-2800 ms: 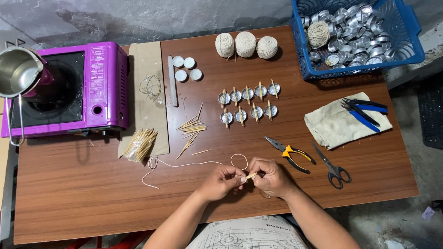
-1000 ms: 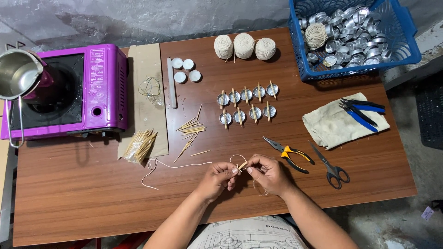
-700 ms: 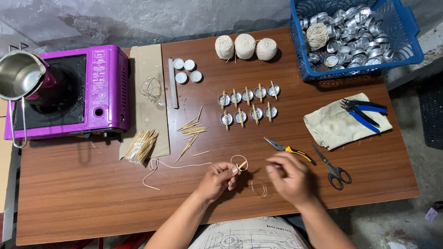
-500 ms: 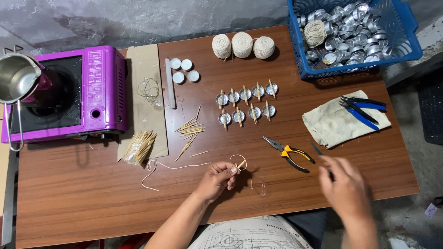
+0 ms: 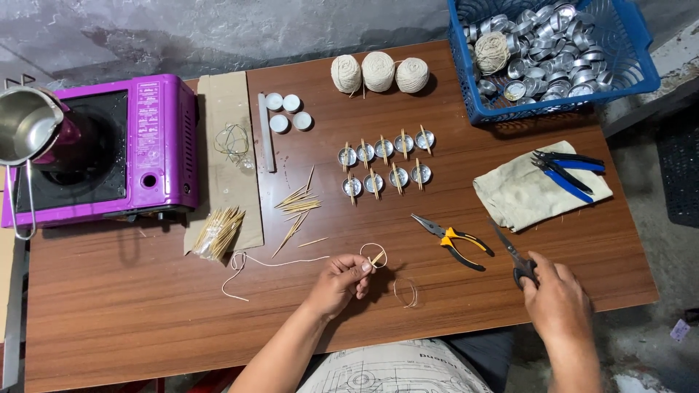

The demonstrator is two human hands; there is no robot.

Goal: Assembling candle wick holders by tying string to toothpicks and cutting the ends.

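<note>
Head view, lower centre: our left hand (image 5: pixel 341 282) pinches the looped cream string (image 5: pixel 373 255) while our right hand (image 5: pixel 557 302) grasps the black-handled scissors (image 5: pixel 514 257), best lifted without slackening that loop.

Purple stove (image 5: pixel 109 149), blue basket (image 5: pixel 626 51), twine balls (image 5: pixel 378 71), pliers (image 5: pixel 453 239).

1. Stove (image 5: pixel 109 149) at table (image 5: pixel 145 320) left edge, pot (image 5: pixel 25 131) on it.
2. Basket (image 5: pixel 553 58) at far right corner, tins inside.
3. 3 twine balls (image 5: pixel 378 73) by far edge, mid.
4. Cloth (image 5: pixel 535 189) nr right edge, cutters (image 5: pixel 568 171) on it.
5. Pliers (image 5: pixel 455 240) left of scissors (image 5: pixel 513 255), nr front edge.
</note>
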